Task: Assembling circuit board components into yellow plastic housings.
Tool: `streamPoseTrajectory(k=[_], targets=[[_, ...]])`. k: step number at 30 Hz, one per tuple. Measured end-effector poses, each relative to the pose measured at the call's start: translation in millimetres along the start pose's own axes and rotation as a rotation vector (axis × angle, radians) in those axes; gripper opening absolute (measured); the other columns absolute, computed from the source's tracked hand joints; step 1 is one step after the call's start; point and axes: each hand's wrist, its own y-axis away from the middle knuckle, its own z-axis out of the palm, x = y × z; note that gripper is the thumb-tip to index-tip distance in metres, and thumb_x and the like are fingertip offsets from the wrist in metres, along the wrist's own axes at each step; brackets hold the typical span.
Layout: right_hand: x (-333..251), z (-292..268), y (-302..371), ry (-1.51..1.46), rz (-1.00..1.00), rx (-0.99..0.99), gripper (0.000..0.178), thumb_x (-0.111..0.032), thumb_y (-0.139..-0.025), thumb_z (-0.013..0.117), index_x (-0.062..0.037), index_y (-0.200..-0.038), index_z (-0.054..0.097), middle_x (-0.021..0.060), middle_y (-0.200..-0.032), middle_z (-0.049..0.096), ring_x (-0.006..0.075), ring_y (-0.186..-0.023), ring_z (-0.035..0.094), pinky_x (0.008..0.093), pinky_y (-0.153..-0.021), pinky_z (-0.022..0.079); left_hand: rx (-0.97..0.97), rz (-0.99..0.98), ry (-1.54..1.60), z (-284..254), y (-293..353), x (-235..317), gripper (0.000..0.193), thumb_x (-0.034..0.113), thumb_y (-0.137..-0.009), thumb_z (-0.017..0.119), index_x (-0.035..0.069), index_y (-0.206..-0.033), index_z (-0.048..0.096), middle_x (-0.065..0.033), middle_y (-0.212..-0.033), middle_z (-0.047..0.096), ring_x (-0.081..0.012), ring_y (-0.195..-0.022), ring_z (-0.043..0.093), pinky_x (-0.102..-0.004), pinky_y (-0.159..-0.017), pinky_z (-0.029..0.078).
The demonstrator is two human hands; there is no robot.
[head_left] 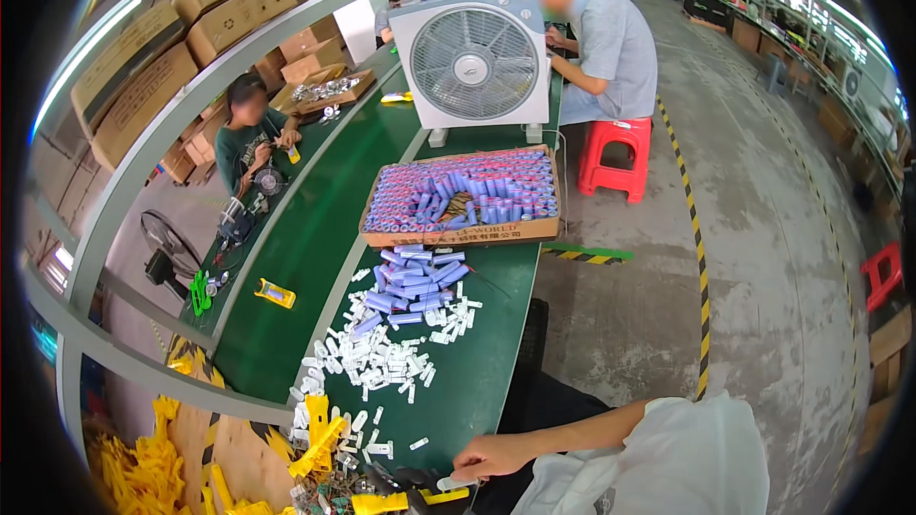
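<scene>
Green bench point(466, 367) open rightward, white pieces point(374, 355) left, carton point(434, 236) beyond

A small, pale, elongated plastic piece point(451, 484) is held at a slight tilt, one end partly hidden. Just beside it is a long yellow plastic casing point(380, 504), roughly level and partly covered; whether the two touch, I can't tell.

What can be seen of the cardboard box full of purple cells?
The cardboard box is brown, shallow and open-topped, with dark print on its near wall. It sits flat on the green table, just before the box fan. Purple cells fill it: many stand packed upright, some lean or lie mid-box. Loose cells heap at its near side; contact is unclear.
</scene>
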Motion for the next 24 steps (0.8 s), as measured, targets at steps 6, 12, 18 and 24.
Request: streamPoseTrajectory(k=[6, 12, 18, 24], targets=[[-10.9, -3.1, -13.6, 0.006, -0.007, -0.137, 0.042, -0.036, -0.098, 0.051, 0.0008, -0.076, 0.057, 0.001, -0.057, 0.048, 0.0093, -0.053, 0.042, 0.0302, -0.05, 0.035, -0.107, 0.05, -0.086, 2.0, -14.1, -32.4, 0.048, 0.022, -0.085, 0.057, 0.013, -0.131, 0.048, -0.0117, -0.113, 0.06, -0.0278, -0.106, 0.057, -0.0503, -0.095, 0.041], [-10.9, -9.3, -21.4, 0.075, -0.011, -0.309, 0.042, -0.033, -0.096, 0.053, 0.0028, -0.075, 0.055, 0.0026, -0.056, 0.047, 0.0113, -0.053, 0.041, 0.0315, -0.05, 0.034, -0.208, 0.136, -0.179, -0.9, -41.5, -61.6, 0.049, 0.02, -0.083, 0.057, 0.011, -0.131, 0.048, -0.0115, -0.112, 0.061, -0.0281, -0.104, 0.058, -0.0496, -0.094, 0.042], [-14.6, -28.2, -23.3, 0.223, -0.063, -0.451, 0.041, -0.028, -0.095, 0.053, 0.0042, -0.069, 0.052, 0.0056, -0.056, 0.043, 0.0119, -0.054, 0.04, 0.0342, -0.051, 0.035, -0.3, 0.219, -0.288, -2.6, -76.7, -88.1, 0.05, 0.017, -0.082, 0.057, 0.01, -0.131, 0.048, -0.0113, -0.11, 0.062, -0.0283, -0.102, 0.058, -0.049, -0.093, 0.042], [-21.9, -23.1, -19.7, 0.019, 0.011, -0.457, 0.039, -0.029, -0.097, 0.052, 0.0033, -0.074, 0.052, 0.0003, -0.057, 0.042, 0.0099, -0.054, 0.037, 0.0314, -0.051, 0.034, -0.322, 0.295, -0.424, -10.2, -88.6, -103.6, 0.051, 0.015, -0.08, 0.057, 0.009, -0.13, 0.048, -0.0112, -0.109, 0.062, -0.0286, -0.1, 0.058, -0.0483, -0.091, 0.043]])
